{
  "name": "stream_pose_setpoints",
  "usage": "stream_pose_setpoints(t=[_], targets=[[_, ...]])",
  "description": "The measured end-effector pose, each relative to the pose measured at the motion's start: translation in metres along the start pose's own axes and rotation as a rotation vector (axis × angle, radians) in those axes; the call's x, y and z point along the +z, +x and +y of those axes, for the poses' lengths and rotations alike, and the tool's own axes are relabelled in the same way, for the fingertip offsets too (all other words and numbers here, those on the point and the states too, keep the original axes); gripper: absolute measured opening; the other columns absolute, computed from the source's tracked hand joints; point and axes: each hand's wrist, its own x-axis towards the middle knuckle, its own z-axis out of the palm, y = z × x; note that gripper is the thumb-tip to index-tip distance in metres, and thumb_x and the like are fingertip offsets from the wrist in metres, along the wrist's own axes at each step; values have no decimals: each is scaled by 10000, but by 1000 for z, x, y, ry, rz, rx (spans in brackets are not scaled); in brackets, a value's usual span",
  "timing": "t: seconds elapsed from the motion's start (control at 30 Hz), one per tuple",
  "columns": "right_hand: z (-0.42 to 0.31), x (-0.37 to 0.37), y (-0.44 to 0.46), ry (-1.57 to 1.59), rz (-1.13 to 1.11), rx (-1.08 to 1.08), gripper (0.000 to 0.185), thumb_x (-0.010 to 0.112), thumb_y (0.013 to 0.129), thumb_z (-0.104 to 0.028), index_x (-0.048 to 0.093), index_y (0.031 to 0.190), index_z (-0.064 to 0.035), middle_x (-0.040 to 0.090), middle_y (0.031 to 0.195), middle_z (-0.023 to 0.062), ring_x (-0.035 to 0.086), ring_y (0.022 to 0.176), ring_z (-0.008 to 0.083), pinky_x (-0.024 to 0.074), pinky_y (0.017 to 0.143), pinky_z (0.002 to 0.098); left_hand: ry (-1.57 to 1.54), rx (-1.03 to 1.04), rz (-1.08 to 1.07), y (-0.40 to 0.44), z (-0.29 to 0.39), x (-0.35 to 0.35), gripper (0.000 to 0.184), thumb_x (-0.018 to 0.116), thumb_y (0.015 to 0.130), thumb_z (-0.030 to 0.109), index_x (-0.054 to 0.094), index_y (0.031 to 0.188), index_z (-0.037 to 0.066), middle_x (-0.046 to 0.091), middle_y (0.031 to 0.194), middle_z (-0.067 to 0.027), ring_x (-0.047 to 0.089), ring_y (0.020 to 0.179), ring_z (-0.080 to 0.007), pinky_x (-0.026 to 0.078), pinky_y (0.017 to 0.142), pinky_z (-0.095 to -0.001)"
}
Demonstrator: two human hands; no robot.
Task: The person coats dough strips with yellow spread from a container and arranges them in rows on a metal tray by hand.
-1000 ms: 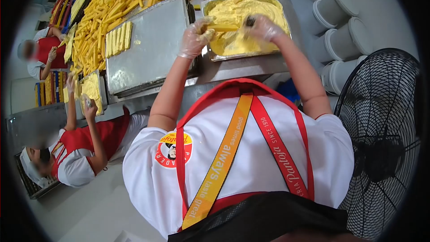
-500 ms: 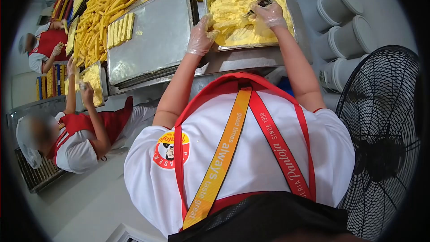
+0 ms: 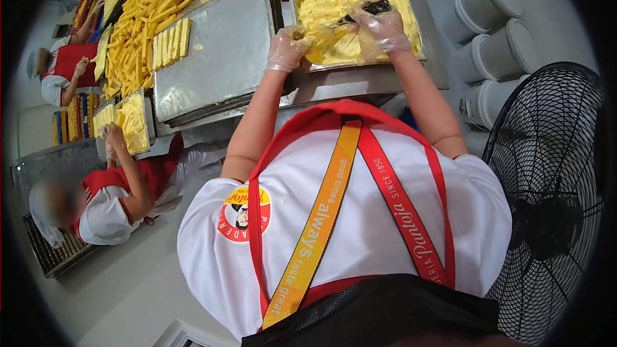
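The right hand (image 3: 384,31), clamped round the dark tool (image 3: 376,7), has just swung it leftward over the cream (image 3: 334,5) in the pan (image 3: 412,59), seemingly bringing the work toward the left hand (image 3: 286,49), whose hold I cannot tell.

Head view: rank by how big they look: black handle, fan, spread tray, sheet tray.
1. Fan, clearly largest, though partly in shadow at the edge.
2. Sheet tray and spread tray: too alike to rank.
3. Black handle, smallest; partly hidden by fingers.
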Motion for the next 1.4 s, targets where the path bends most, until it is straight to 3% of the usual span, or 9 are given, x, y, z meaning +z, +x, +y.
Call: stream_pose_setpoints(t=[0.23,0.37,0.43,0.5,0.63,0.77,1.0,1.13,1.4], targets=[[31,-21,19,-658,134,-85,275,729,765,-273,654,855,-24,682,740,82,648,614,241,507,597,368,-148,-128,-48,-5,20,-3,348,725,697,195,682,988,8,694,844,-164,673,751,-275,526,694,-340],[-11,-3,0,-150,-13,-74,280,708,782,-285,658,886,-31,690,779,112,661,682,268,524,678,347,141,260,98,-14,21,-2,314,714,708,161,665,990,31,679,843,-157,661,771,-296,521,690,-353],[20,-23,15,-903,8,-811,303,703,772,-291,655,896,-19,691,779,121,666,705,272,527,701,348,174,353,61,-18,26,-4,277,693,732,107,638,992,32,677,849,-140,667,781,-273,523,697,-340],[28,-19,35,-413,-14,150,345,691,738,-285,655,930,0,692,799,160,667,721,299,531,704,363,223,461,35,-19,25,-5,253,673,746,66,613,990,35,668,849,-128,663,783,-275,522,693,-342],[7,-26,44,-858,-33,112,431,691,732,-326,641,935,51,697,845,174,681,728,272,525,690,374,338,665,3,-17,21,-11,267,634,754,25,574,1012,61,658,874,-124,646,779,-318,515,677,-383],[-7,-15,35,-424,-195,-16,495,685,717,-388,640,938,53,676,891,223,668,800,342,520,739,397,434,855,53,-14,13,-11,252,623,777,23,573,1019,72,662,898,-120,649,784,-315,525,670,-377],[-12,-9,55,-976,-156,53,445,670,716,-367,656,871,50,664,890,252,651,854,378,509,775,424,412,824,17,-12,0,-10,229,612,810,58,581,1036,71,660,902,-138,650,805,-308,530,681,-376],[-18,3,43,-295,-250,100,393,665,738,-342,643,842,36,663,871,237,650,828,374,505,740,429,463,738,21,-13,11,-12,202,605,814,107,593,1013,75,648,847,-144,639,791,-324,520,686,-393],[14,-29,54,-1011,-6,85,430,670,700,-357,650,845,47,662,842,245,648,788,373,506,721,426,373,412,387,-33,24,-62,135,693,797,214,664,876,109,653,741,-101,638,661,-268,493,584,-379]])
